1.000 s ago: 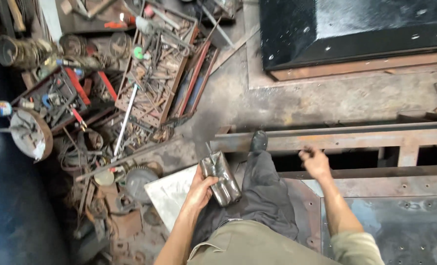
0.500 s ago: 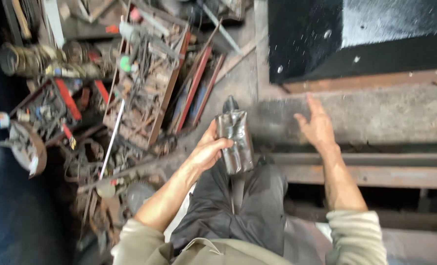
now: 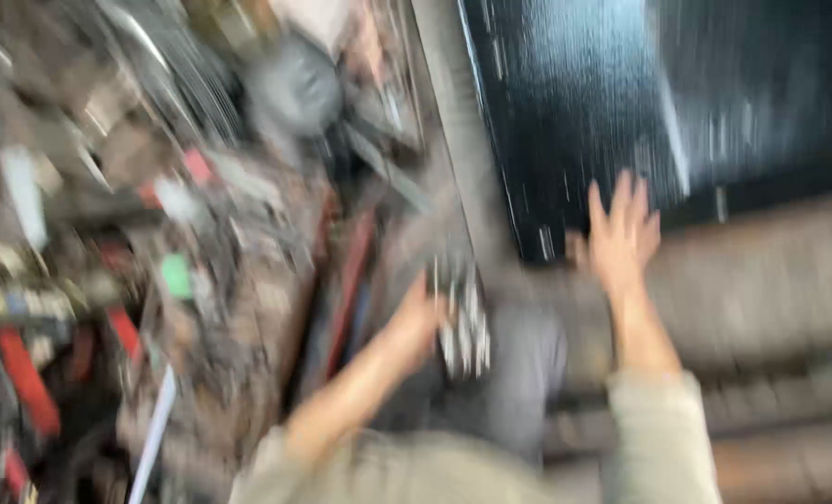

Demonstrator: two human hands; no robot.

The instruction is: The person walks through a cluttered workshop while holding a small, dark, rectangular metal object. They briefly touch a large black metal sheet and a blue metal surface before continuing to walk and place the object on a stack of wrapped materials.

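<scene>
Left hand (image 3: 423, 313) grips shiny metal part (image 3: 463, 322), blurred

A single head-worn camera looks steeply down, near, apparently mid-swing given the heavy blur.

workshop, likely | blurred scrap-metal heap (image 3: 201, 280) | black steel plate (image 3: 640, 103)

You look down through heavy blur at a grey floor (image 3: 761, 280). To your left lies a heap of metal scrap (image 3: 201, 233) with red pieces, probably tools. Ahead sits a glossy black slab (image 3: 621, 93), catching streaks of light.
</scene>
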